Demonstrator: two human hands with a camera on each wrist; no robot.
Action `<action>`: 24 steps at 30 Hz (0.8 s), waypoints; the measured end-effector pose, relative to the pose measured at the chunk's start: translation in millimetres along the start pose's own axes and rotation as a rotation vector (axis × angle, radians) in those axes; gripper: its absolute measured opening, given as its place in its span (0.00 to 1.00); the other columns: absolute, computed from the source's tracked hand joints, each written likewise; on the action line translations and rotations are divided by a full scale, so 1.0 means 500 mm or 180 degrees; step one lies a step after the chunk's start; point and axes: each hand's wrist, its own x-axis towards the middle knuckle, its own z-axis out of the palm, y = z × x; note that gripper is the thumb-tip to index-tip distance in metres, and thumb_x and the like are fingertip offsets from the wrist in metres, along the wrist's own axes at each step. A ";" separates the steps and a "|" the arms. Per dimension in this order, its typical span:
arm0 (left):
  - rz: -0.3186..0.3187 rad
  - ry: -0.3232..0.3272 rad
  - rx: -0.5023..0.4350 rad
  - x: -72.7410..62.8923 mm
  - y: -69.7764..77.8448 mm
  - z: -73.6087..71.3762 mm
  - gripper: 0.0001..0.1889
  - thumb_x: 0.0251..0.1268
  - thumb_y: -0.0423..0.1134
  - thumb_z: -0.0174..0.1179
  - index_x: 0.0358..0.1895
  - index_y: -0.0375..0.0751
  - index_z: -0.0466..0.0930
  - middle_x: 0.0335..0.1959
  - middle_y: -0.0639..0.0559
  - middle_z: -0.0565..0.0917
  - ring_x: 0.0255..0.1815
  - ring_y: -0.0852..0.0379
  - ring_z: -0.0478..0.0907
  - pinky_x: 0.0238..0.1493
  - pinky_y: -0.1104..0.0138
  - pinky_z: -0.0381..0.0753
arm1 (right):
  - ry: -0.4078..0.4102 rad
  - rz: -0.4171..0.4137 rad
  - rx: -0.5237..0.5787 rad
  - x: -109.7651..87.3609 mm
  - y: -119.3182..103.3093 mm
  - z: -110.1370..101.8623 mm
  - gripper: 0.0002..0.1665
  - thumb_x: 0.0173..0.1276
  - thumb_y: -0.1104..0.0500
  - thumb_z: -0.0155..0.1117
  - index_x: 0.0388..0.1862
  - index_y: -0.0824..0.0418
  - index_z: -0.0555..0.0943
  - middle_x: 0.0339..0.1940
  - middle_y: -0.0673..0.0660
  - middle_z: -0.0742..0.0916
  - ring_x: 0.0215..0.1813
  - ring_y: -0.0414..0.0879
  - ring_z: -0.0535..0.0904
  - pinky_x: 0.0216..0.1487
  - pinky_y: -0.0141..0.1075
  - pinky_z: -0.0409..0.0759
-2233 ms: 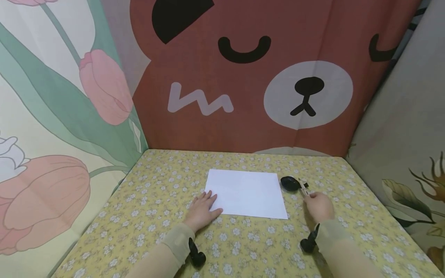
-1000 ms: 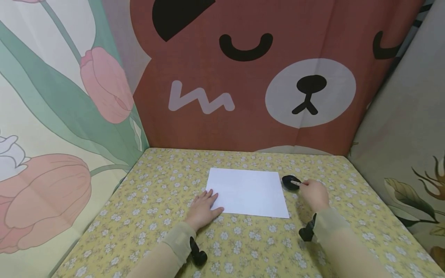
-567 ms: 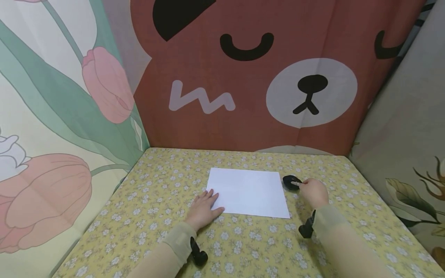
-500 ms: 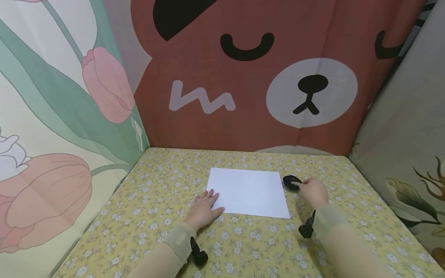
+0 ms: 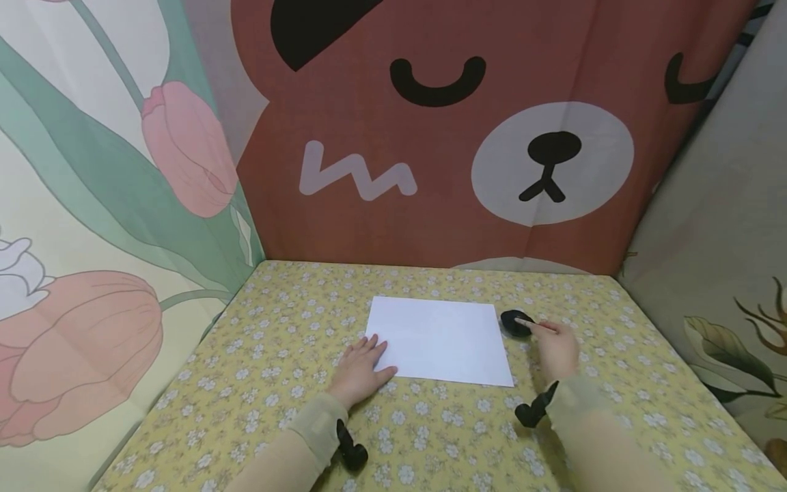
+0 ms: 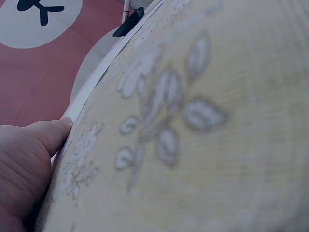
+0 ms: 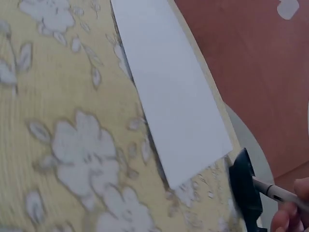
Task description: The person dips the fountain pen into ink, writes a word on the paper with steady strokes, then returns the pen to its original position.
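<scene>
My left hand (image 5: 358,372) rests on the table at the left edge of a white sheet of paper (image 5: 443,342), fingers spread and fingertips on the sheet. To the right of the sheet lies a small black dish (image 5: 512,324) with an oval bowl. My right hand (image 5: 558,352) pinches a slim pale brush-like stick (image 5: 530,323), whose tip overlaps the dish. In the right wrist view the dish (image 7: 245,188) appears edge-on, with the banded stick (image 7: 277,193) slanting into it from fingers (image 7: 285,217). The left wrist view shows the left thumb (image 6: 55,133) at the paper's edge.
Yellow flowered cloth (image 5: 424,437) covers the table. A reddish-brown bear-print hanging (image 5: 369,232) stands along its back edge. Other printed hangings flank both sides: tulips (image 5: 190,150) on the left, a grey one (image 5: 707,239) on the right. Each wrist carries a black strapped device (image 5: 352,447).
My right hand has swung the stick round from pointing away to pointing left over the dish. Most recently that hand has turned, its wrist shifting slightly left. The left hand stays put on the paper.
</scene>
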 end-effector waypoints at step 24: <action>-0.0002 -0.0030 0.0024 -0.005 0.007 -0.006 0.36 0.68 0.63 0.50 0.74 0.49 0.61 0.76 0.49 0.55 0.77 0.47 0.46 0.75 0.49 0.43 | 0.0457 0.0234 0.1121 0.016 0.027 0.059 0.28 0.67 0.51 0.64 0.60 0.67 0.77 0.70 0.62 0.71 0.75 0.54 0.58 0.72 0.44 0.61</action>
